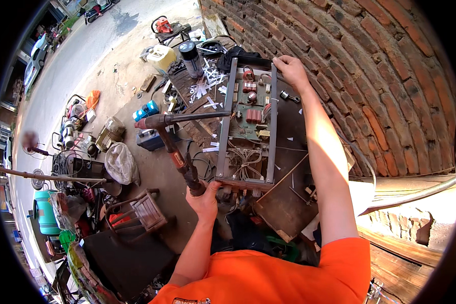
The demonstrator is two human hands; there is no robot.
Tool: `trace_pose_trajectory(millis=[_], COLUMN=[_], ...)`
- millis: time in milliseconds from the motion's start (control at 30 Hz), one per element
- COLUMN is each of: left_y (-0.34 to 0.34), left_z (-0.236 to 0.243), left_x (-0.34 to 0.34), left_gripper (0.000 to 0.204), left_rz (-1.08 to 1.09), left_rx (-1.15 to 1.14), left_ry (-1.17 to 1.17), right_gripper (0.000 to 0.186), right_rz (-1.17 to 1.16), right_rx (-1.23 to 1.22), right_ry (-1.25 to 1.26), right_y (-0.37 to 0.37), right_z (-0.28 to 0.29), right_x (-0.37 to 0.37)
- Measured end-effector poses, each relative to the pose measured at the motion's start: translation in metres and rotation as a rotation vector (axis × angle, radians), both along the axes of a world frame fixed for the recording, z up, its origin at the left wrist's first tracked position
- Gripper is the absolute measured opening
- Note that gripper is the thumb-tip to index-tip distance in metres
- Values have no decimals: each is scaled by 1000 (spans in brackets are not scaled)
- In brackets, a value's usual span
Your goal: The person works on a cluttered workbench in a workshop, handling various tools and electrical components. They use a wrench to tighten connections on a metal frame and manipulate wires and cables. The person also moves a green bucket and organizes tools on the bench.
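My left hand [205, 203] is wrapped round the lower end of a dirty, reddish-brown, pistol-shaped tool [175, 156]. Its long dark tube points right, the tip over an opened electronic unit [220, 152]. My left thumb is by the near edge of that unit. Inside its grey metal frame show a green circuit board [242, 130], red parts and, at the near end, bundled pale wires [245, 161]. My right hand [291, 72] reaches to the far right corner of the frame, its fingers closed on that corner.
A brick wall [359, 76] rises on the right. Beyond the unit stand a black spray can [191, 60] and a yellowish jug [162, 57]. Leftward are a small wooden chair [149, 210], a white sack [121, 163], a blue case [149, 139] and a turquoise tank [46, 213].
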State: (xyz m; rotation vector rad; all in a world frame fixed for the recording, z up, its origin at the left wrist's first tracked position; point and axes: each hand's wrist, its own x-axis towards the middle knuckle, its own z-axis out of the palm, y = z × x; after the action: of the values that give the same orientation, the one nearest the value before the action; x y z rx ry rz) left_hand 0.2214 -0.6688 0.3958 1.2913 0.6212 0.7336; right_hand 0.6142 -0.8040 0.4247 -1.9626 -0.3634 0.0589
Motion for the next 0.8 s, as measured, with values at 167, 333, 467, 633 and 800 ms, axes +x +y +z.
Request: trace_pose_trajectory(millis=[167,333,467,633,800], left_y=[43,105,144,167,167], left_z=[-21,-24,-22,-27,-23], left_x=[21,44,67,83,81], left_gripper=[30,25,26,27,27], left_rz=[23,-63,-139,-210,-191], left_rx=[60,77,75,118,129], left_ry=[-14,-9,49,37,36], right_gripper=[32,33,35,36,37], right_rz=[-122,-221,-303,-399,-425], right_rx=[-18,-92,-146,-170,-79], right_ry=[-21,-7,5,5,-39], right_y=[-14,-18,-24,-28,-28], right_z=[3,17,20,18,14], right_x=[-7,-30,-47,-59,-60])
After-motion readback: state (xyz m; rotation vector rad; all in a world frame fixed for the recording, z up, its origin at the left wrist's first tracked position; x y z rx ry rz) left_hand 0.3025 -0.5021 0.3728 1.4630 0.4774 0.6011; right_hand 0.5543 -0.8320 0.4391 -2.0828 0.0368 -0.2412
